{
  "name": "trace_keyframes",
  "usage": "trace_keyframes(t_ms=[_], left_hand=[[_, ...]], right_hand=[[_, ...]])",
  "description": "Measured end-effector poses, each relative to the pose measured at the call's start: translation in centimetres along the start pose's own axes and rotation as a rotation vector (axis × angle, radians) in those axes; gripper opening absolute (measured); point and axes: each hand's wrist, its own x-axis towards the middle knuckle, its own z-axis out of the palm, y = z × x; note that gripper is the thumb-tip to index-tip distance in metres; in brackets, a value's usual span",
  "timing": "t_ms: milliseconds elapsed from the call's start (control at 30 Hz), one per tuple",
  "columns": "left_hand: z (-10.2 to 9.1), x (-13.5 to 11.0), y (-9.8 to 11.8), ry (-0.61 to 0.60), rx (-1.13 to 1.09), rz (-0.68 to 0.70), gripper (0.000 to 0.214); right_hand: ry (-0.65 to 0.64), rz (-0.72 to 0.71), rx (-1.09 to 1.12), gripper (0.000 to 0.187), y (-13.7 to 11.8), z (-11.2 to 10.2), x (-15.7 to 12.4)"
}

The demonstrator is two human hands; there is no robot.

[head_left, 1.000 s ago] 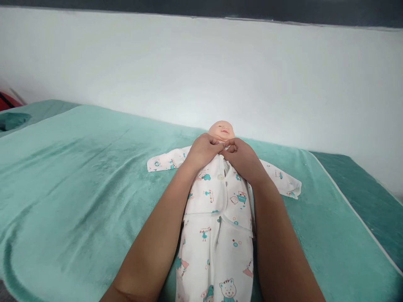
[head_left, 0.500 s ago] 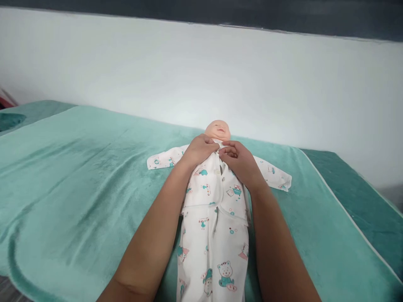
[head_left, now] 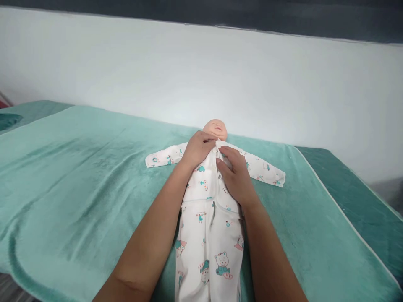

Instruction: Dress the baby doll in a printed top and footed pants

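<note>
A baby doll (head_left: 215, 129) lies on its back on a teal blanket (head_left: 78, 176), dressed in a white printed romper (head_left: 209, 222) with sleeves spread to both sides. My left hand (head_left: 197, 149) rests on the doll's upper chest at the collar, fingers curled on the fabric by the front placket. My right hand (head_left: 235, 176) lies on the chest just right of the placket, fingers bent toward the buttons. Both forearms run up from the bottom edge alongside the doll's body.
A white wall (head_left: 201, 79) rises directly behind the bed. A darker green sheet (head_left: 365, 201) shows past the blanket's right edge. At the far left lies a dark teal bundle (head_left: 8, 121).
My right hand slid down from the collar onto the chest. The left hand stayed at the collar. The view shifted slightly, so the doll sits a bit higher and to the left.
</note>
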Motion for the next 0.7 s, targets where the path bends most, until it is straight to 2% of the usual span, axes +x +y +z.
trace_keyframes(t_ms=[200,400,700], left_hand=[[0.2,-0.2,-0.7,0.028,0.096,0.065,0.036],[0.5,-0.1,-1.4,0.057,0.258,0.075,0.036],[0.3,-0.5,-1.1,0.034,0.323,0.150,0.043]], right_hand=[[-0.021,-0.047,-0.069,0.041,0.1,0.0,-0.4],[-0.075,0.032,-0.106,0.047,-0.5,0.0,-0.3],[-0.111,0.066,-0.086,0.052,-0.8,-0.1,-0.1]])
